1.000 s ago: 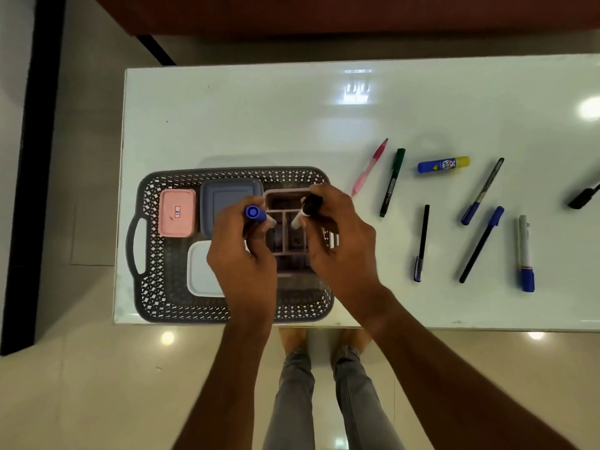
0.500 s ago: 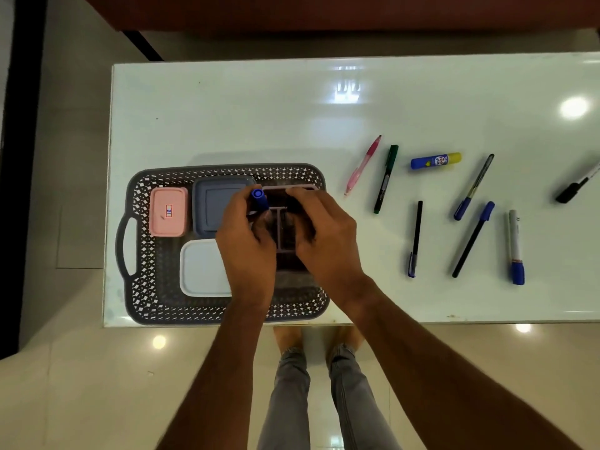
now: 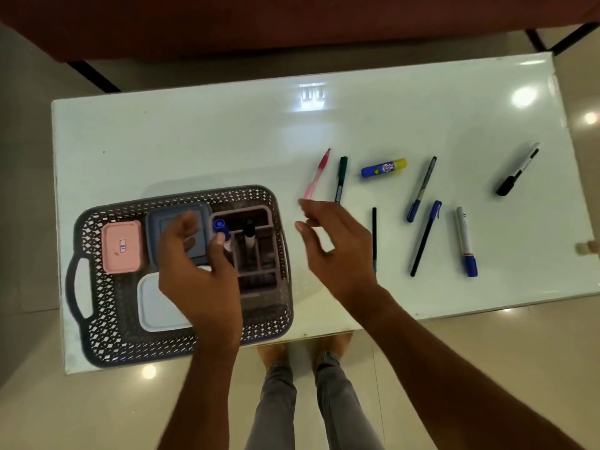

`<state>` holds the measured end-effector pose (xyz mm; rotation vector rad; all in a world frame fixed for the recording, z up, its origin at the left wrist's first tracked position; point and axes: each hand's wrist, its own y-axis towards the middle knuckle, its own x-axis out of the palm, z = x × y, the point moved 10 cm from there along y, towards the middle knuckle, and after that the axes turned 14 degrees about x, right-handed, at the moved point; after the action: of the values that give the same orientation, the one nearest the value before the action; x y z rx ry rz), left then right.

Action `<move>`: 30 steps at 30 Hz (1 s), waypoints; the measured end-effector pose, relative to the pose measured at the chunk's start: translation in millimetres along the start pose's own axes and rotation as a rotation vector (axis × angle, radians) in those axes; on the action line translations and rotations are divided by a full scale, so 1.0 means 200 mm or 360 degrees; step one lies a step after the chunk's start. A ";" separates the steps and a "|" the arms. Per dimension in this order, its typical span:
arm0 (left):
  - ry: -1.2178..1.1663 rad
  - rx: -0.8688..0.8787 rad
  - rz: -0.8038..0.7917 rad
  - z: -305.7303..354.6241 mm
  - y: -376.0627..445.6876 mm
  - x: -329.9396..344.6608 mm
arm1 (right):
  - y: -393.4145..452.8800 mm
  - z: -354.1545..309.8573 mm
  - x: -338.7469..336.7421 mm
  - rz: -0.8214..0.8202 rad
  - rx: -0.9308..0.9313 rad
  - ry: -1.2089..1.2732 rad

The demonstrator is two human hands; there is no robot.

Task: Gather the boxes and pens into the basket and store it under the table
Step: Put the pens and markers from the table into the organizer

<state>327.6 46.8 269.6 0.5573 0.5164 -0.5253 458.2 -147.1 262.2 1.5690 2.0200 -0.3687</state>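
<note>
At the left end of the glossy white desk (image 3: 227, 134) sits the dark grey perforated plastic basket (image 3: 97, 319) with a side handle. It holds a pink lidded box (image 3: 121, 246), a blue-grey lidded box (image 3: 177, 216), a white lidded box (image 3: 159, 303) and a mauve divided pen holder (image 3: 259, 254), where a black-capped marker (image 3: 249, 235) stands. The left hand (image 3: 198, 280) hovers over the basket, its fingers (image 3: 218, 241) pinching a blue-capped marker (image 3: 221, 229) upright at the holder's edge. Right of the basket, the right hand (image 3: 337, 248) hangs loose and holds nothing, beside a pink pen (image 3: 316, 175), a green marker (image 3: 341, 177) and a thin black pen (image 3: 374, 222). Further right lie a blue-and-yellow glue stick (image 3: 383, 167), three more pens and two markers. These pens look light, stiff and slick; a mid-barrel pinch should suit. The loaded basket will likely be heavier, best lifted by both ends.
</note>
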 end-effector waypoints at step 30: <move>0.0126 0.1915 -0.2143 1.17 -1.34 1.69 | 0.52 1.48 -1.09 -0.0114 0.0058 -0.1186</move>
<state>494.3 -398.1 148.6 1.3498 0.5694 -2.1755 669.1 -448.4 158.3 1.1341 1.4835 -0.8727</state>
